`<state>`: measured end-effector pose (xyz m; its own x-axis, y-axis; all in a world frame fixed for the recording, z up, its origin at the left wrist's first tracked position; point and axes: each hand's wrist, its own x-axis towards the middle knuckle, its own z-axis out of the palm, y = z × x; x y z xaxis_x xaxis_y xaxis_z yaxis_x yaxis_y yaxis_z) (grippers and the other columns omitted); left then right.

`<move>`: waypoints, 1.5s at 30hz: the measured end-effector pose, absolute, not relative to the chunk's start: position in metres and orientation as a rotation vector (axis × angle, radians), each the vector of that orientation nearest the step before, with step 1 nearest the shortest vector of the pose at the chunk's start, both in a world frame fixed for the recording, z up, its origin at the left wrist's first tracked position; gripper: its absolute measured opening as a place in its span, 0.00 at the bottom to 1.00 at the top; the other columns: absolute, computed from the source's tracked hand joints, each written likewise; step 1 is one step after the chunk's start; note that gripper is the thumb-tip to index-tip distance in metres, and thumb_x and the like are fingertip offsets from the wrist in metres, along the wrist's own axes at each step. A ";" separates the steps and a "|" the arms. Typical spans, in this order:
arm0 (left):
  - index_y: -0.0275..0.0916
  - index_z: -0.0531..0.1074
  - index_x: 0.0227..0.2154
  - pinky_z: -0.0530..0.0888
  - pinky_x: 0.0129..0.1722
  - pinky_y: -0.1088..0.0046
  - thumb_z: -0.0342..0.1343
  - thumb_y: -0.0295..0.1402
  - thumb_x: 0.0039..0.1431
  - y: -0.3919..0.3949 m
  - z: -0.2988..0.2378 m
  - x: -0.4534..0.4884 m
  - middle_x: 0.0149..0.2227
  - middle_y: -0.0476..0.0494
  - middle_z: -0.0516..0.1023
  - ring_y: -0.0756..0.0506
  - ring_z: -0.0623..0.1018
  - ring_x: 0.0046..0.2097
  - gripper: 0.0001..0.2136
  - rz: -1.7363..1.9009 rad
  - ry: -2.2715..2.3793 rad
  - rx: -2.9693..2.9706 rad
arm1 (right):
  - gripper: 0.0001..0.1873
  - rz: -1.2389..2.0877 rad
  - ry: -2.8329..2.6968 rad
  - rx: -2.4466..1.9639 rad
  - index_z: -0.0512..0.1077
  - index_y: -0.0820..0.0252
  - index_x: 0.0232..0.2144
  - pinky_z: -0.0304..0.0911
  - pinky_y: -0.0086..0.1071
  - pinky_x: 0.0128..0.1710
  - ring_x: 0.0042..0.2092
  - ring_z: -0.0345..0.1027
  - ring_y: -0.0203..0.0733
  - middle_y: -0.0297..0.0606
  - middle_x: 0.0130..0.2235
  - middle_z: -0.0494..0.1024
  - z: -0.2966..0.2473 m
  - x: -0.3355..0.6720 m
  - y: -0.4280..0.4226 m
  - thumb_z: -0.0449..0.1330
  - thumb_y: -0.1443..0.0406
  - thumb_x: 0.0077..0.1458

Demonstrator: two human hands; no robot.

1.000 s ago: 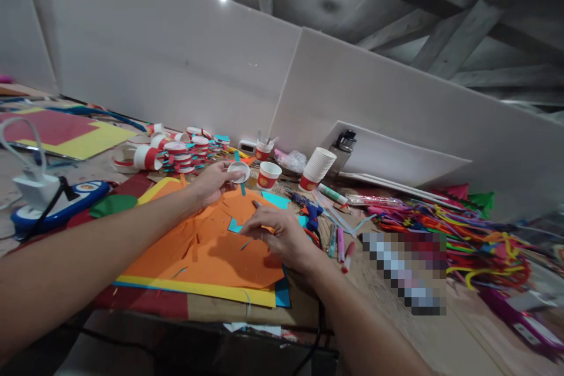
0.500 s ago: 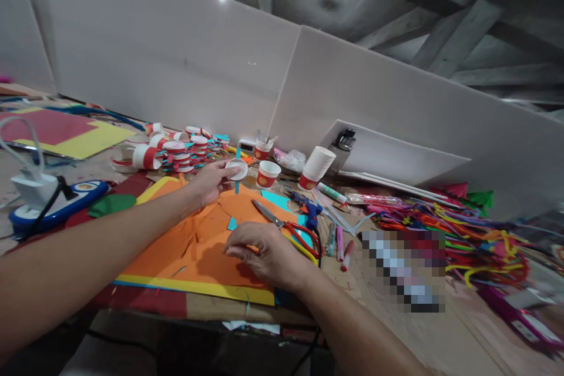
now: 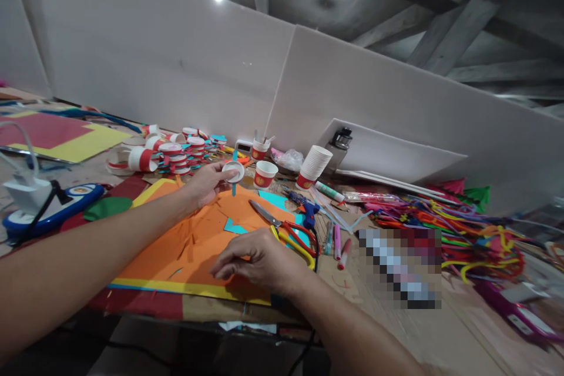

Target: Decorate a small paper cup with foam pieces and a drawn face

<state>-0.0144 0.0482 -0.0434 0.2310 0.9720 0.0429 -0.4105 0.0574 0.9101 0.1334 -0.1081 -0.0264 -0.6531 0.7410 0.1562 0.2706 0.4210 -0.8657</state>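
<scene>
My left hand [image 3: 206, 181] holds a small white paper disc [image 3: 233, 171] with a blue strip hanging from it, above the far edge of the orange paper sheet [image 3: 194, 247]. My right hand [image 3: 255, 259] rests low on the near right part of that orange sheet, fingers curled and pinched together; what they hold, if anything, is hidden. Scissors with red and yellow handles [image 3: 286, 228] lie just beyond my right hand. A blue paper scrap [image 3: 233, 227] lies on the orange sheet between my hands.
Red-and-white paper cups [image 3: 265, 174], a stack of white cups [image 3: 314, 165], several cut cup rings [image 3: 176, 150], a blue glue gun [image 3: 308, 211], markers [image 3: 337, 241] and a heap of coloured pipe cleaners [image 3: 453, 226] crowd the table. A blue power strip [image 3: 48, 211] lies left. White boards back the table.
My right hand has drawn back toward me and left across the orange sheet, uncovering the scissors. My left hand keeps the white disc in nearly the same place.
</scene>
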 end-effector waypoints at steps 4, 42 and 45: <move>0.34 0.75 0.28 0.67 0.21 0.82 0.71 0.29 0.34 0.047 -0.041 -0.016 0.30 0.45 0.77 0.54 0.70 0.26 0.14 1.190 0.796 0.988 | 0.04 1.106 -2.124 -0.841 0.77 0.63 0.28 0.64 0.22 0.33 0.30 0.69 0.30 0.35 0.29 0.77 -0.022 0.131 -0.110 0.65 0.66 0.52; 0.31 0.76 0.31 0.70 0.22 0.79 0.63 0.25 0.44 0.048 -0.042 -0.013 0.33 0.39 0.79 0.50 0.75 0.29 0.08 1.189 0.751 0.958 | 0.07 1.197 -2.334 -0.594 0.78 0.63 0.34 0.64 0.24 0.40 0.37 0.69 0.32 0.38 0.35 0.77 -0.027 0.131 -0.110 0.59 0.67 0.58; 0.31 0.76 0.30 0.71 0.23 0.78 0.61 0.23 0.45 0.045 -0.039 -0.013 0.32 0.39 0.79 0.49 0.76 0.29 0.06 1.196 0.739 0.937 | 0.11 1.245 -2.299 -0.648 0.77 0.64 0.31 0.63 0.24 0.36 0.34 0.68 0.32 0.36 0.31 0.75 -0.027 0.131 -0.111 0.65 0.59 0.53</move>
<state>-0.0127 0.0447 -0.0394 0.2252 0.9743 0.0046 -0.4317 0.0955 0.8969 0.1308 -0.1109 -0.0267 -0.7914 0.5904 0.1585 0.1902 0.4842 -0.8541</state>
